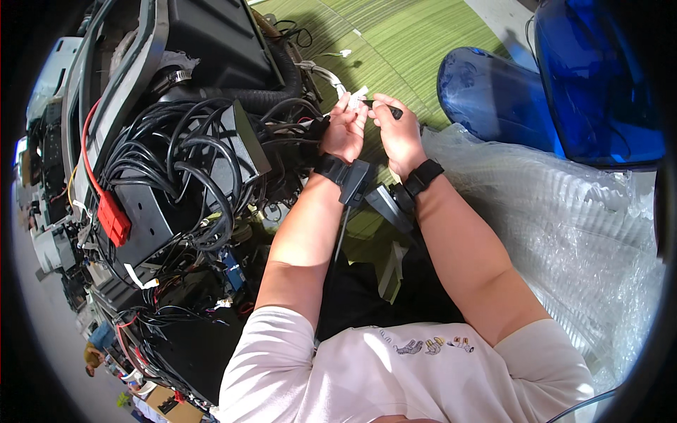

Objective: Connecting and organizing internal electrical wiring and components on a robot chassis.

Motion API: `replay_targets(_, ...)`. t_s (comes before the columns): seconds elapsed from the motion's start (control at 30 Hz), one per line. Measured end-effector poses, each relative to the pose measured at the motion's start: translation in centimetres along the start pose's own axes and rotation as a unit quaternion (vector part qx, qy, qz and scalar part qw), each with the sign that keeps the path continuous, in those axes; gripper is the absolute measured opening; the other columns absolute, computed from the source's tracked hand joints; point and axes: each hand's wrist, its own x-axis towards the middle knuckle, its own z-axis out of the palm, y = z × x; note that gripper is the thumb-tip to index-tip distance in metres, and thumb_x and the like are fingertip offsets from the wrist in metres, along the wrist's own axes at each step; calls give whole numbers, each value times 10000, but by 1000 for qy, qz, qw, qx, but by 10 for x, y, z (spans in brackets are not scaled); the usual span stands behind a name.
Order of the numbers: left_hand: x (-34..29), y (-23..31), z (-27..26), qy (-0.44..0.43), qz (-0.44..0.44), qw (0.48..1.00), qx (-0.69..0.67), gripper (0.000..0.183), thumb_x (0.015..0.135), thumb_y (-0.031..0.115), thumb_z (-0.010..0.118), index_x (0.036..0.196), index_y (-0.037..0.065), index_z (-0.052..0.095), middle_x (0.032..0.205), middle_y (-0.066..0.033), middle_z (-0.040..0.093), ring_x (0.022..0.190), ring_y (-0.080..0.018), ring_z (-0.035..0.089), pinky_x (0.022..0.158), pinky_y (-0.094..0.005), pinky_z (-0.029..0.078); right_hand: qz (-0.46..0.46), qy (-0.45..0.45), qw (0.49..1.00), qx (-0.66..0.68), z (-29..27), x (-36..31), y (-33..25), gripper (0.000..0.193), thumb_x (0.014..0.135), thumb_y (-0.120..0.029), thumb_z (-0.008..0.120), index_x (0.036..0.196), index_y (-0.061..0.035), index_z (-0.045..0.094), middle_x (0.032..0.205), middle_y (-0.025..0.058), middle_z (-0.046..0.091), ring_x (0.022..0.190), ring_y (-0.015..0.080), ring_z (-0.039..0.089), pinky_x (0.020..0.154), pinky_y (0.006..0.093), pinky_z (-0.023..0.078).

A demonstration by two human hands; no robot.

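Observation:
My left hand (344, 137) is closed on a white plug connector (358, 96) beyond the open machine, palm turned up. A bundle of white wires (326, 73) runs to it from the machine's far corner. Close beside it, my right hand (400, 139) pinches a slim dark tool with a rounded black end (395, 111), tilted toward the connector. Its tip is too small to make out, so I cannot tell whether it touches the connector. Both wrists wear black straps with dark grey box-shaped devices.
Thick black cables (166, 144) and a red plug (113, 217) fill the machine on my left. Bubble wrap (557, 211) lies on my right, below blue glossy panels (486, 99). Green carpet (395, 35) spreads beyond my hands, with a small white connector (345, 53) on it.

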Motion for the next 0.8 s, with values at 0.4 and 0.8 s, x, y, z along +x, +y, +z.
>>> replay_targets(0.4,3,-1,-5,0,-6,1000,-19,498,747,-129,385,1232,-19,364,1148,-164,440,1027,-236,462,933,-329,389,-30,18,999,-22,2,0,3,267,807,-128,511,1018,29,556,856,67,598,784,105,539,715,231,422)
replay_targets(0.8,3,-1,-4,7,-7,1000,-19,536,730,-134,384,1249,-8,339,1139,-163,443,1022,-223,468,926,-316,390,-34,26,998,-51,2,3,9,252,816,-122,499,1000,38,560,850,75,601,753,117,555,706,238,426)
